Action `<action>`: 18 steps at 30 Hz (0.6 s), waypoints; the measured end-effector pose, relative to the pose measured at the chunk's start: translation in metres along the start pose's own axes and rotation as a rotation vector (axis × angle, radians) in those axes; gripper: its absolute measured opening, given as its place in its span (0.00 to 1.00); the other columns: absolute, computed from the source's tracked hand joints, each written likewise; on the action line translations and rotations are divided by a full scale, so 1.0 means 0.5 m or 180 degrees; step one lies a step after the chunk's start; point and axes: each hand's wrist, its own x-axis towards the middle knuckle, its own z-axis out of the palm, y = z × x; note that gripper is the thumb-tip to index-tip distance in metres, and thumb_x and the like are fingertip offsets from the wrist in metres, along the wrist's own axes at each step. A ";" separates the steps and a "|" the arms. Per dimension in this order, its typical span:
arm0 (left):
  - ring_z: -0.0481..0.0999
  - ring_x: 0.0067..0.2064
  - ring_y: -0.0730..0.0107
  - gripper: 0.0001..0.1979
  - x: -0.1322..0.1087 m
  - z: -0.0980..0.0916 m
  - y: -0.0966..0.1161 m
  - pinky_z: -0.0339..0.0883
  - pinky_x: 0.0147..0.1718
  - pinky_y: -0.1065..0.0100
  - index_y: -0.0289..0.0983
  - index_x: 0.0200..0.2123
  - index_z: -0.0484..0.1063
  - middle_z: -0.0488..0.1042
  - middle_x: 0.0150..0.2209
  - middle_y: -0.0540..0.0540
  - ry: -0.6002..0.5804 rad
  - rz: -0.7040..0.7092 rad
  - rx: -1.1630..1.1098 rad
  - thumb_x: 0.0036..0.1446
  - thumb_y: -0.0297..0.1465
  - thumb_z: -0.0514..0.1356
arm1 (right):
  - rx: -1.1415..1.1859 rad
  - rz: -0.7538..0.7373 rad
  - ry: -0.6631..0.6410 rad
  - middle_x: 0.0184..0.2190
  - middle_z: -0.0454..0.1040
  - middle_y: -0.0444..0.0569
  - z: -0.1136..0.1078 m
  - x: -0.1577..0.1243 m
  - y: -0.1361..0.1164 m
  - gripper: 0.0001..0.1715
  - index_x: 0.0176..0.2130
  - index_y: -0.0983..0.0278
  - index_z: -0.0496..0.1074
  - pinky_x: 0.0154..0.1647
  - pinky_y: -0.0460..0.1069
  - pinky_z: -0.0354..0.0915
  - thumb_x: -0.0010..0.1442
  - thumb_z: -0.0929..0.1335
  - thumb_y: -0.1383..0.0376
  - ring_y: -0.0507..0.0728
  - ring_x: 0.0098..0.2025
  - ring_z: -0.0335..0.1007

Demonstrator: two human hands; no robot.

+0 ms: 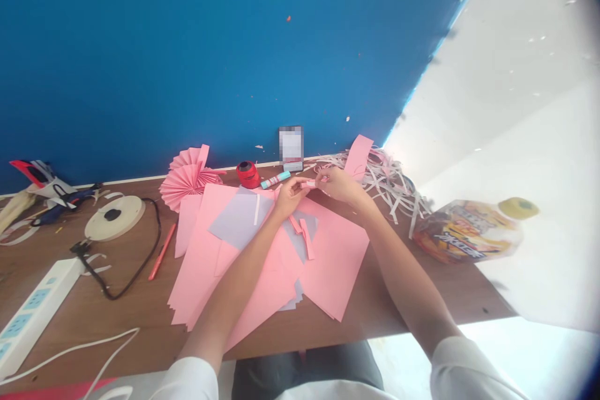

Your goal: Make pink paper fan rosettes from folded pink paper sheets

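White sleeves (187, 378) are being seen lowest down, at the near edge of the brown table (84, 300). Big pink paper sheets (337, 256) are being shown spread flat on it. Above them, the left hand (288, 195) and the right hand (337, 184) are being held close together, and a tiny pink strip (309, 184) is being pinched between their closed fingertips.

Power strip (32, 312) cut by left edge, pink scrap (310, 184) too small to tell

Paper strip (309, 184) between left hand (287, 195) and right hand (338, 185), above paper sheets (337, 256). Tape roll (248, 174), glue stick (275, 180) behind left hand; fan (187, 178) further left. Shreds (394, 184) behind right hand.
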 end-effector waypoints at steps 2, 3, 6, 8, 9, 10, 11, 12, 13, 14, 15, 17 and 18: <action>0.75 0.51 0.63 0.15 0.000 0.001 -0.002 0.66 0.54 0.58 0.37 0.45 0.72 0.75 0.48 0.40 -0.0036 -0.0054 0.0003 0.54 0.35 0.64 | -0.0141 -0.0040 0.0032 0.36 0.77 0.49 0.004 0.003 0.007 0.13 0.36 0.63 0.76 0.31 0.45 0.56 0.59 0.65 0.59 0.54 0.35 0.68; 0.75 0.51 0.63 0.15 0.000 0.001 -0.003 0.66 0.54 0.58 0.37 0.44 0.72 0.76 0.48 0.40 -0.0048 -0.0064 -0.0002 0.54 0.34 0.64 | -0.0199 -0.0041 0.0012 0.37 0.77 0.49 0.005 0.004 0.008 0.13 0.36 0.62 0.76 0.32 0.46 0.56 0.59 0.65 0.59 0.54 0.36 0.69; 0.75 0.52 0.62 0.15 0.000 0.001 -0.008 0.66 0.54 0.57 0.37 0.45 0.73 0.76 0.49 0.40 -0.0079 -0.0043 -0.0042 0.54 0.34 0.64 | -0.0395 -0.0022 0.0027 0.39 0.78 0.50 0.011 0.003 0.007 0.13 0.37 0.61 0.77 0.32 0.46 0.56 0.60 0.65 0.59 0.55 0.38 0.70; 0.74 0.52 0.62 0.15 0.000 0.001 -0.012 0.66 0.54 0.57 0.37 0.45 0.73 0.75 0.49 0.40 -0.0082 -0.0028 -0.0049 0.54 0.34 0.65 | -0.0473 -0.0005 0.0033 0.40 0.78 0.50 0.015 0.004 0.005 0.13 0.37 0.61 0.77 0.32 0.46 0.56 0.59 0.65 0.59 0.56 0.38 0.70; 0.74 0.52 0.62 0.15 0.001 0.001 -0.014 0.66 0.54 0.57 0.37 0.45 0.73 0.75 0.49 0.40 -0.0074 -0.0025 -0.0054 0.53 0.34 0.65 | -0.0483 0.0003 0.0015 0.40 0.78 0.49 0.017 0.005 0.005 0.12 0.37 0.60 0.77 0.32 0.46 0.56 0.59 0.65 0.59 0.55 0.38 0.71; 0.75 0.52 0.62 0.15 0.001 0.002 -0.015 0.66 0.54 0.57 0.37 0.44 0.73 0.75 0.48 0.40 -0.0062 -0.0031 -0.0065 0.53 0.34 0.65 | -0.0485 0.0013 0.0000 0.40 0.78 0.49 0.019 0.006 0.005 0.12 0.37 0.60 0.77 0.32 0.46 0.56 0.59 0.65 0.59 0.55 0.38 0.71; 0.75 0.52 0.62 0.15 0.002 0.002 -0.016 0.67 0.54 0.57 0.37 0.44 0.73 0.75 0.48 0.40 -0.0052 -0.0038 -0.0082 0.52 0.34 0.65 | -0.0483 0.0017 -0.0014 0.40 0.78 0.49 0.021 0.006 0.005 0.12 0.37 0.60 0.78 0.32 0.46 0.56 0.59 0.65 0.59 0.55 0.38 0.71; 0.75 0.51 0.62 0.15 0.002 0.003 -0.018 0.67 0.54 0.57 0.36 0.44 0.74 0.76 0.48 0.40 -0.0044 -0.0044 -0.0099 0.52 0.34 0.66 | -0.0482 0.0017 -0.0019 0.40 0.78 0.49 0.021 0.007 0.006 0.13 0.37 0.60 0.78 0.32 0.46 0.56 0.59 0.65 0.59 0.56 0.38 0.71; 0.75 0.51 0.62 0.15 0.003 0.003 -0.018 0.67 0.54 0.57 0.36 0.43 0.74 0.76 0.47 0.40 -0.0042 -0.0051 -0.0109 0.52 0.34 0.66 | -0.0482 0.0013 -0.0014 0.40 0.78 0.49 0.022 0.008 0.006 0.13 0.37 0.60 0.78 0.32 0.46 0.56 0.59 0.65 0.58 0.56 0.38 0.71; 0.75 0.51 0.62 0.15 0.003 0.004 -0.019 0.67 0.53 0.57 0.36 0.43 0.74 0.76 0.47 0.41 -0.0040 -0.0055 -0.0112 0.52 0.34 0.66 | -0.0482 0.0012 -0.0004 0.40 0.78 0.50 0.022 0.008 0.007 0.14 0.37 0.60 0.78 0.32 0.46 0.56 0.60 0.65 0.57 0.56 0.38 0.71; 0.75 0.51 0.62 0.15 0.003 0.004 -0.020 0.67 0.53 0.57 0.36 0.43 0.74 0.76 0.47 0.41 -0.0048 -0.0056 -0.0107 0.52 0.34 0.66 | -0.0481 0.0014 0.0001 0.40 0.78 0.50 0.022 0.008 0.007 0.14 0.37 0.61 0.78 0.31 0.46 0.56 0.60 0.65 0.57 0.56 0.38 0.71; 0.75 0.51 0.63 0.15 0.003 0.004 -0.021 0.67 0.53 0.57 0.36 0.43 0.74 0.76 0.47 0.41 -0.0069 -0.0044 -0.0090 0.52 0.34 0.66 | -0.0485 0.0047 0.0012 0.40 0.78 0.50 0.021 0.009 0.008 0.15 0.37 0.61 0.78 0.31 0.46 0.56 0.60 0.65 0.56 0.56 0.38 0.71; 0.75 0.51 0.63 0.15 0.003 0.004 -0.022 0.67 0.53 0.58 0.37 0.43 0.74 0.76 0.47 0.41 -0.0076 -0.0039 -0.0084 0.52 0.33 0.66 | -0.0489 0.0076 0.0024 0.40 0.78 0.50 0.022 0.009 0.008 0.15 0.37 0.61 0.78 0.31 0.46 0.56 0.59 0.65 0.56 0.56 0.38 0.71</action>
